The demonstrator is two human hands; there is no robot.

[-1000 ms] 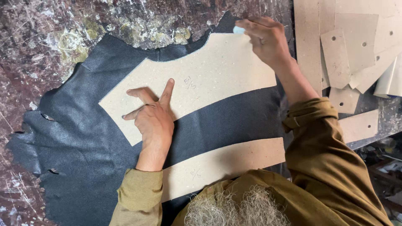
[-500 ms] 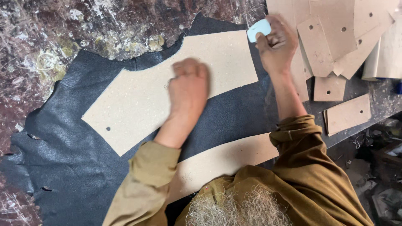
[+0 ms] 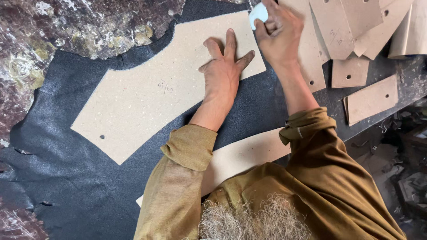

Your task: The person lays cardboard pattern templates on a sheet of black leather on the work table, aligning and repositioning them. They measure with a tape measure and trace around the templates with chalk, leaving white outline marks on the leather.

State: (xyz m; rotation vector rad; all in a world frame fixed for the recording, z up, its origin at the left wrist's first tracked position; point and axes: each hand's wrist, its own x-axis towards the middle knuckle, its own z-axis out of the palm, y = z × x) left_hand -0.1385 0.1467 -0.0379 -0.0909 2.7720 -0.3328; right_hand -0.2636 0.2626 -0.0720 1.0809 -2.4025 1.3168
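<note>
**One pattern pinned, one chalk poised**

One large cardboard pattern (image 3: 151, 93) lies on one dark leather hide (image 3: 66, 186). The left hand (image 3: 222, 73) presses it flat, fingers spread and released; the right hand (image 3: 278, 35) pinches one pale chalk piece (image 3: 258, 12) at its upper corner.

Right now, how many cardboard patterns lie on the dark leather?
2: a large pattern under the left hand, and a strip by the person's chest, partly hidden by sleeves. The stack by the right hand and chalk may overlap.
</note>
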